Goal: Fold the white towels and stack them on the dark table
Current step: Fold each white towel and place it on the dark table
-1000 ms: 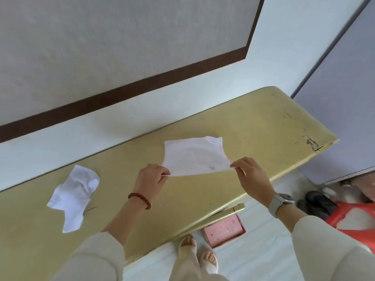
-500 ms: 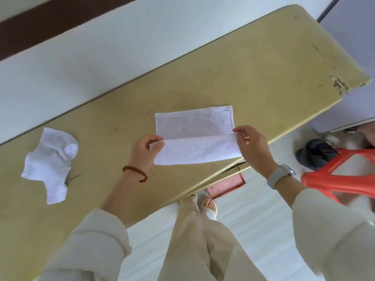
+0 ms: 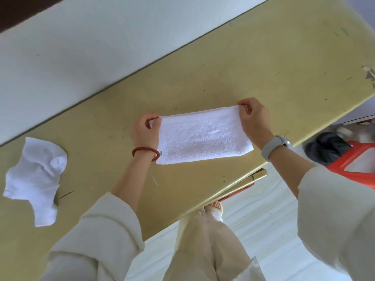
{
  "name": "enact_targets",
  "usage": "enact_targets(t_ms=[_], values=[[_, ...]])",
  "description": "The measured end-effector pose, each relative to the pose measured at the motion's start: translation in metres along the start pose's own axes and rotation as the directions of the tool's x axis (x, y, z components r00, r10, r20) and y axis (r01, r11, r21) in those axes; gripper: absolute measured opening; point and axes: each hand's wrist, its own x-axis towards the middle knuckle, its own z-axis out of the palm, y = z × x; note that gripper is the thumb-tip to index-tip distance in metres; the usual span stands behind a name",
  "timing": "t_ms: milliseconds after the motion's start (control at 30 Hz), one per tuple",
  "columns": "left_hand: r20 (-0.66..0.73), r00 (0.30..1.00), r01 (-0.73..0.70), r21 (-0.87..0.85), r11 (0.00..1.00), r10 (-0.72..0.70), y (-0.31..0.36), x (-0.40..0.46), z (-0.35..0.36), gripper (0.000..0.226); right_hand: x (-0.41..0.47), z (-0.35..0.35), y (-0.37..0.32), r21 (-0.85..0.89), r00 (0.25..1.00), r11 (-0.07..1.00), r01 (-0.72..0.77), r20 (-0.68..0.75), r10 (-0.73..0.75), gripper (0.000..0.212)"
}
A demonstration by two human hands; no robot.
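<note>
Towel [image 3: 204, 136] lies folded into a long white rectangle on our yellowish table [image 3: 263, 63], near the front edge. Our left hand [image 3: 145, 132] pinches its far left corner between thumb and fingers, and our right hand [image 3: 254, 121] pinches the far right corner the same way, so the far edge runs taut between them. The near edge rests flat on the tabletop. We wear a red beaded bracelet [image 3: 146, 152] on the left wrist and a pale grey watch [image 3: 275, 146] on the right. Well apart to the left, a second white towel [image 3: 35, 177] sits crumpled and unfolded on the same table. Beyond the table's right end we see a red plastic stool [image 3: 359, 165].
</note>
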Motion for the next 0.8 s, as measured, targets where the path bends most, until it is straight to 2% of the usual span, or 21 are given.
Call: enact_targets(t_ms=[333, 600, 800], values=[[0.005, 0.997, -0.082, 0.086, 0.993, 0.082, -0.001, 0.008, 0.005, 0.01, 0.012, 0.009, 0.007, -0.089, 1.0, 0.996, -0.009, -0.028, 0.006, 0.023], [-0.009, 0.995, -0.101, 0.004, 0.995, 0.101, -0.006, 0.003, 0.003, 0.022, 0.011, 0.009, 0.006, -0.132, 0.999, 0.991, 0.025, -0.017, -0.028, 0.022], [-0.085, 0.995, -0.05, -0.047, 0.998, 0.046, -0.007, 0.004, 0.008, 0.018, 0.013, 0.01, 0.007, -0.152, 1.0, 0.988, 0.004, -0.027, -0.008, 0.023]])
